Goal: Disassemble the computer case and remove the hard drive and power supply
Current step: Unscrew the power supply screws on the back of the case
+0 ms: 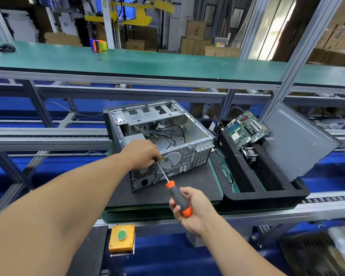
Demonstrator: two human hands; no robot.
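Your right hand (189,211) is wrapped around the grey and orange handle of the screwdriver (178,198), fingers curled tight on it. Its shaft runs up and to the left, and the tip meets the rear panel of the case (179,158) at the top edge, just beside your left fingers. Your left hand (141,154) rests on the upper rear corner of the case with its fingers curled over the edge, next to the shaft; whether they pinch the shaft or only brace on the metal cannot be told.

You have the case lying on its side on a black mat (187,188), its open side facing up. Loose black cables (171,136) lie inside, and the drive bays (147,114) sit along the far wall. The power supply (143,176) is in the near left corner of the case, under your left hand, its vent grille and socket showing on the rear panel. No hard drive can be made out inside from here.

To your right, touching the mat, is a black foam tray (247,194) with long compartments. A motherboard (246,128) leans in its far end, tilted up, with a heatsink (251,154) just below it. A grey side panel (299,140) stands tilted against the tray's right side.

Near you, below the line's edge, sits a yellow box with a green button (122,235). On the green shelf beyond lies an orange tape dispenser (98,45).
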